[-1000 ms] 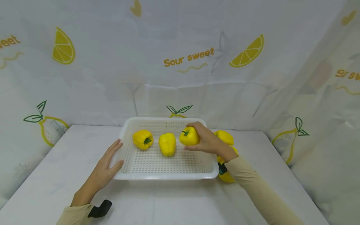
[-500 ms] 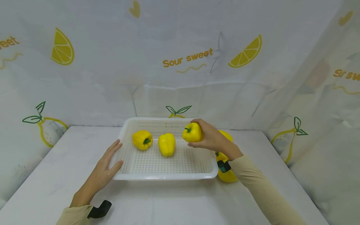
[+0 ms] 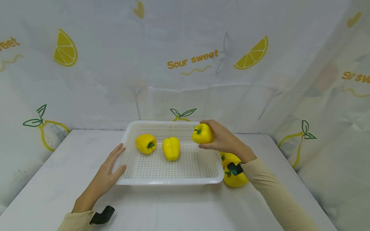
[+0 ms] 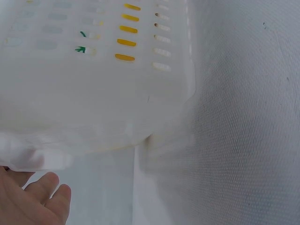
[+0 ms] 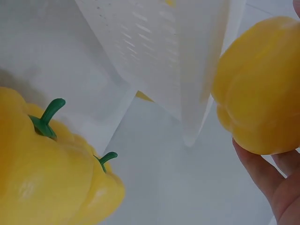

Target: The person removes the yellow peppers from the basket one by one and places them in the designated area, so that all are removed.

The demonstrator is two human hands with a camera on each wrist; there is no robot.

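Observation:
My right hand (image 3: 218, 136) grips a yellow bell pepper (image 3: 203, 133) above the back right part of a white perforated plastic basket (image 3: 170, 180). In the right wrist view that pepper (image 5: 262, 86) overlaps the basket rim, with fingers around its underside. Inside the basket, a yellow bell pepper (image 3: 146, 143) lies at the left and another pepper (image 3: 171, 149) near the middle. At the basket's left side my left hand (image 3: 104, 176) touches the rim with extended fingers and thumb. The left wrist view shows its fingers (image 4: 58, 201) just below the rim.
Outside the basket's right side, yellow bell peppers (image 3: 235, 177) sit on the white table, partly covered by my right forearm. Two green stems show there in the right wrist view. A lemon-printed white curtain (image 3: 185, 96) hangs behind the table.
My right hand has moved right and slightly back with its bell pepper, toward the basket's right rim. My left hand and the two peppers in the basket have stayed in place.

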